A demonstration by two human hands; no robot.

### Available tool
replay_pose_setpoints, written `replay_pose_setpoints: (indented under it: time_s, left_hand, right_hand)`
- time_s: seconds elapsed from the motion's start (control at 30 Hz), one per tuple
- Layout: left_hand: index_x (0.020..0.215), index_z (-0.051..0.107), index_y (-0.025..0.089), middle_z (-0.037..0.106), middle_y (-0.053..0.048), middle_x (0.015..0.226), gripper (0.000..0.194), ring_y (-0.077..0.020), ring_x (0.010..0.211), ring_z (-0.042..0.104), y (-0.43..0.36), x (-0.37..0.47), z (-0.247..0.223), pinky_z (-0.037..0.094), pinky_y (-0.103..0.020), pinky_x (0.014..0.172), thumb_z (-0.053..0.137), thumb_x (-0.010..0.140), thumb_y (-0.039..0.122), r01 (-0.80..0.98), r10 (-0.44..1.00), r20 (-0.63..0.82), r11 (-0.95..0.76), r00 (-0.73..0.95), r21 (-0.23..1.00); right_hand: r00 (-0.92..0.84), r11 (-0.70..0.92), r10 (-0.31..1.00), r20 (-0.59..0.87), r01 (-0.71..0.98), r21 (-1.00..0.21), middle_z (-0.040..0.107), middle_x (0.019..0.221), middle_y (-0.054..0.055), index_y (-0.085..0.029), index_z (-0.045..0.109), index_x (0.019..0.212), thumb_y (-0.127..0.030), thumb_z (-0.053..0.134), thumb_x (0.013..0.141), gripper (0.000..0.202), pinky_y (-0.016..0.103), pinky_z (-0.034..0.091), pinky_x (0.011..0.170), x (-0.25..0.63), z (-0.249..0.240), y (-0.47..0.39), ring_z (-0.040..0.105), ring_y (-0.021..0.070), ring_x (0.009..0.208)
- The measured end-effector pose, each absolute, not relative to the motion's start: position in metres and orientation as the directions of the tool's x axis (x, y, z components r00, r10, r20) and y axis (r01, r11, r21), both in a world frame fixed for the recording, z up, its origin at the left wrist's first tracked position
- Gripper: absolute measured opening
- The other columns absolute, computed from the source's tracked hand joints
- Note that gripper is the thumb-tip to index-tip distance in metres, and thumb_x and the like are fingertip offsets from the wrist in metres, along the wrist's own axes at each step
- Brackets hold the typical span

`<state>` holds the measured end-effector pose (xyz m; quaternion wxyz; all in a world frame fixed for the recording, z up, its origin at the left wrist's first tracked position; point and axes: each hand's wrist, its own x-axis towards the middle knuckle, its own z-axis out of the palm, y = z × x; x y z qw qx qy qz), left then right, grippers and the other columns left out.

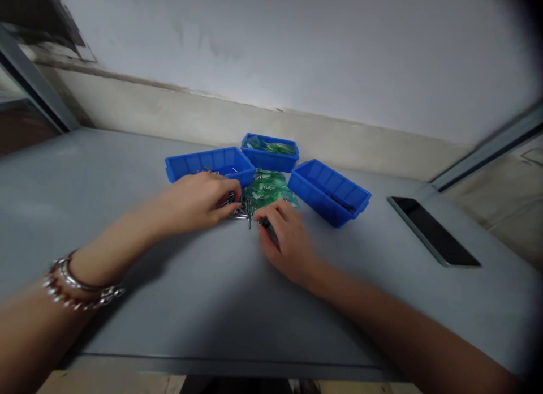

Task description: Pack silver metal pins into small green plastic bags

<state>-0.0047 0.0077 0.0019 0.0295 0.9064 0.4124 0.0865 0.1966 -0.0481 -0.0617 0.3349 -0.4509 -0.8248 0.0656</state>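
Looks like picking through now: left hand (202,200) and right hand (289,242) curl narrowed fingers, grip unclear, by metal pieces (243,217) and bags (270,185) nearer the worktop's (220,309) far edge, a careful pinch called for.

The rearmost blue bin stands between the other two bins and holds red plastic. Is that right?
Not quite: the head view shows green plastic in it, not red. The rearmost blue bin does stand between the other two bins.

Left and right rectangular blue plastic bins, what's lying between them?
In the head view, a pile of green translucent plastic lies between them, with a third blue plastic bin just behind it.
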Motion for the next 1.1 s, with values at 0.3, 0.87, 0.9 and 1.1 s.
replay_pose_setpoints:
  time_s: [0.3, 0.87, 0.9, 1.1]
  left_hand:
    - [0.099, 0.062, 0.020, 0.057, -0.007, 0.101, 0.017, -0.0173, 0.081, 0.060, 0.008, -0.006, -0.009, 0.044, -0.027, 0.070, 0.054, 0.087, 0.029, 0.685, 0.682, -0.084, -0.710, 0.727, 0.164]
    - [0.089, 0.055, 0.017, 0.061, -0.007, 0.094, 0.013, -0.0183, 0.080, 0.060, 0.007, -0.004, -0.009, 0.044, -0.029, 0.069, 0.044, 0.087, 0.021, 0.770, 0.769, -0.075, -0.622, 0.635, 0.146]
    - [0.089, 0.055, 0.017, 0.061, -0.007, 0.092, 0.013, -0.0180, 0.079, 0.060, 0.008, -0.005, -0.010, 0.044, -0.029, 0.069, 0.043, 0.087, 0.021, 0.767, 0.767, -0.071, -0.623, 0.638, 0.153]
    - [0.085, 0.055, 0.017, 0.062, -0.006, 0.089, 0.014, -0.0163, 0.074, 0.058, 0.011, -0.006, -0.017, 0.042, -0.027, 0.066, 0.041, 0.086, 0.018, 0.747, 0.754, -0.058, -0.634, 0.655, 0.199]
  right_hand:
    - [-0.378, 0.587, 0.781, 0.497, 0.716, -0.378, 0.058, 0.096, 0.006, -0.021, 0.058, 0.096, -0.013, 0.044, 0.088, 0.019, 0.039, 0.043, 0.090, 0.191, -0.062, -0.045, 0.052, 0.0216, 0.098]
    - [-0.389, 0.596, 0.782, 0.487, 0.695, -0.402, 0.058, 0.096, 0.007, -0.019, 0.060, 0.094, -0.011, 0.044, 0.088, 0.019, 0.040, 0.043, 0.089, 0.190, -0.059, -0.046, 0.052, 0.0218, 0.096]
    - [-0.390, 0.594, 0.784, 0.483, 0.696, -0.403, 0.058, 0.096, 0.007, -0.020, 0.060, 0.094, -0.011, 0.044, 0.088, 0.019, 0.040, 0.044, 0.089, 0.190, -0.059, -0.046, 0.052, 0.0218, 0.096]
    - [-0.391, 0.595, 0.783, 0.484, 0.698, -0.399, 0.057, 0.095, 0.006, -0.021, 0.060, 0.092, -0.010, 0.046, 0.086, 0.019, 0.039, 0.045, 0.086, 0.190, -0.059, -0.046, 0.053, 0.0215, 0.094]
